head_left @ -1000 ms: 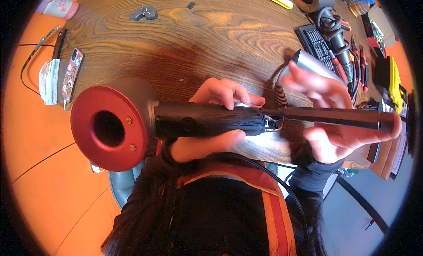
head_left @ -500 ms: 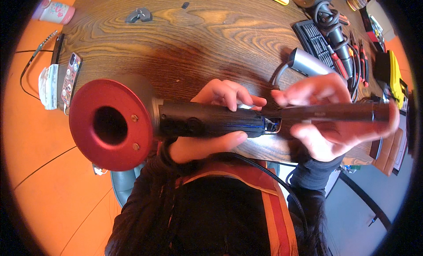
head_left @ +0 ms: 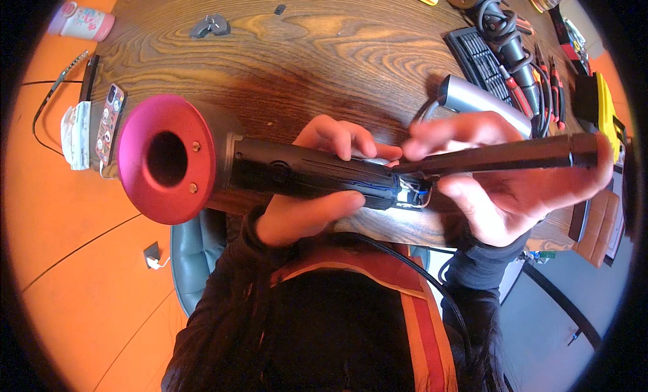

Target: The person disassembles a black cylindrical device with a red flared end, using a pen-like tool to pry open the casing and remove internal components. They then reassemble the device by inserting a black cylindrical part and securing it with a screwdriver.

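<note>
A hair dryer (head_left: 283,169) lies sideways in front of me, its red ring-shaped head (head_left: 135,169) at the left and its black inner handle pointing right. My left hand (head_left: 314,213) is closed round that handle from below, thumb on the near side, fingers on the far side. White parts and thin wires (head_left: 410,191) show at the handle's bare right end. In my right hand (head_left: 503,206) is a long dark tube-like handle cover (head_left: 506,156), held between thumb and fingers. Its left end tilts down and meets or overlaps the wired end; I cannot tell which.
Beyond my right hand are a grey cylinder (head_left: 486,105), a screwdriver bit set (head_left: 479,61), a red screwdriver (head_left: 515,92) and pliers (head_left: 557,95). A phone (head_left: 110,125) lies at the left. A small dark part (head_left: 210,26) sits farther back. A black cord (head_left: 405,260) crosses my lap.
The cover in my right hand has tilted, its right end rising out of line with the handle. The hair dryer has turned slightly, its head higher, and more of the wired end shows.
</note>
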### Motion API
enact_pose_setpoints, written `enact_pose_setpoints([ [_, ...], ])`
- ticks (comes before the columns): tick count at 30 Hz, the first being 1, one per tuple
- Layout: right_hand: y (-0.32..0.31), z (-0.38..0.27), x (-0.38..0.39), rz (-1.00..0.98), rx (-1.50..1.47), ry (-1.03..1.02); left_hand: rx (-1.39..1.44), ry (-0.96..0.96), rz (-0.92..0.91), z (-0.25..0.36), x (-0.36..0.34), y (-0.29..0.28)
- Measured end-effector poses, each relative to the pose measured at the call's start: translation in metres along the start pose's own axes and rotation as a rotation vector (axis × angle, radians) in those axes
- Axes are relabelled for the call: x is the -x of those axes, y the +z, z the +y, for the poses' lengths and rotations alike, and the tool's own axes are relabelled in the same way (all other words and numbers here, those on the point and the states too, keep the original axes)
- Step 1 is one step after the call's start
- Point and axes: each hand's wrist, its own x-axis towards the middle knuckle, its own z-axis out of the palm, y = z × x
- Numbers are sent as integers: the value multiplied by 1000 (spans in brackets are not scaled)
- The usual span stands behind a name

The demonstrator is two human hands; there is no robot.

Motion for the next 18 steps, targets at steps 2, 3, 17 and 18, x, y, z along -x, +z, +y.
enact_pose_setpoints([
  [2, 1, -1, 0, 32, -8, -17, 58, 31, 14, -2, 0, -1],
  [3, 1, -1, -1, 36, 1, -22, 75, 33, 24, -2, 0, -1],
  [17, -12, -8, -3, -248, 195, 17, -131, 11, -59, 8, 0, -2],
  [18, -13, -8, -3, -290, 224, 22, -92, 6, -37, 6, 0, -2],
])
